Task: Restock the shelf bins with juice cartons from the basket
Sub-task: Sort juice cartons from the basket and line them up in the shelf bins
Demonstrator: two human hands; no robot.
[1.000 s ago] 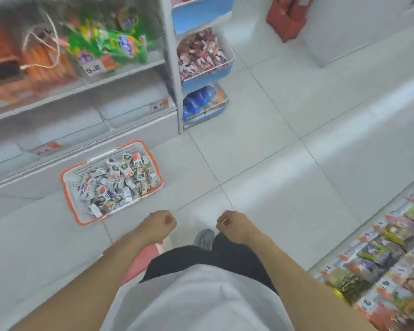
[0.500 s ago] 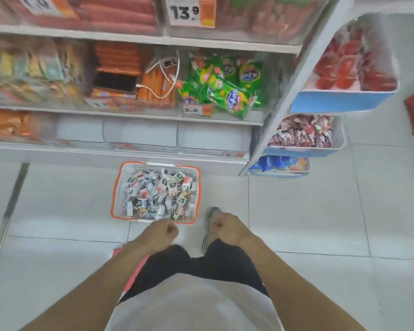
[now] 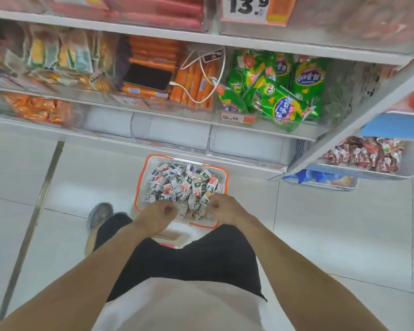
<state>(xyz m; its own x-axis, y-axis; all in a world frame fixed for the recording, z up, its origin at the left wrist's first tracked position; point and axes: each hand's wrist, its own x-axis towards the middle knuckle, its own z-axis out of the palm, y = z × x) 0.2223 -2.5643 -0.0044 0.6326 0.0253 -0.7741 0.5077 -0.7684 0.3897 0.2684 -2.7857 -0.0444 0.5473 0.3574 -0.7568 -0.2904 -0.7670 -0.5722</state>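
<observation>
step: reaching for cartons | change: view has swung from the aisle to the shelf; both hands, half a second ago short of the basket (image 3: pixel 142 187), now over its near edge | left hand (image 3: pixel 161 211) fingers curled, right hand (image 3: pixel 221 207) fingers curled, hold unclear | cartons (image 3: pixel 182 185) piled in basket | empty bins (image 3: pixel 172 133) just behind basket | restocking not begun

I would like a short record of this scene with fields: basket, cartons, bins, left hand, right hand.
basket: orange basket on the floor in front of the shelf
cartons: juice cartons piled loose inside it
bins: clear bins on the lowest shelf, seemingly empty
left hand: left hand, fingers curled, over the near edge; grip unclear
right hand: right hand, same
</observation>
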